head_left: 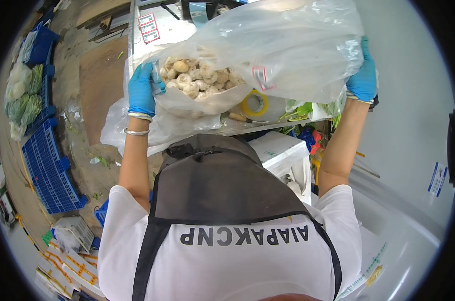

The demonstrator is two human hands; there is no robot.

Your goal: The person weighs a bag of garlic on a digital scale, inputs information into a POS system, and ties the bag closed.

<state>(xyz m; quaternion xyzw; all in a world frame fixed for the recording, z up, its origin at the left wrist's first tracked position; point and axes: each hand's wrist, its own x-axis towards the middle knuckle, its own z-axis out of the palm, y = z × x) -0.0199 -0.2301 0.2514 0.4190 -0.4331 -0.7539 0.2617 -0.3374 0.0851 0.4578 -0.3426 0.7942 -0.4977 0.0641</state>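
Observation:
A large clear plastic bag [297,45] lies over the worktable, stretched wide between my two blue-gloved hands. White garlic bulbs [202,80] fill its left part, and a small printed label is stuck to its film. My left hand [142,93] is closed on the bag's edge beside the garlic. At the far right, my right hand [362,78] grips the bag's other end, its fingertips partly hidden by the film. Near the table's front edge lie a yellow tape roll [254,103] and a knife [240,117] with a wooden handle.
Leafy greens [302,111] lie at the table's right front. Below stands a white foam box [283,150]. Label stickers [148,27] and a scale-like device [200,12] are at the back. Left on the floor are a blue pallet [49,170] and bagged vegetables [24,100].

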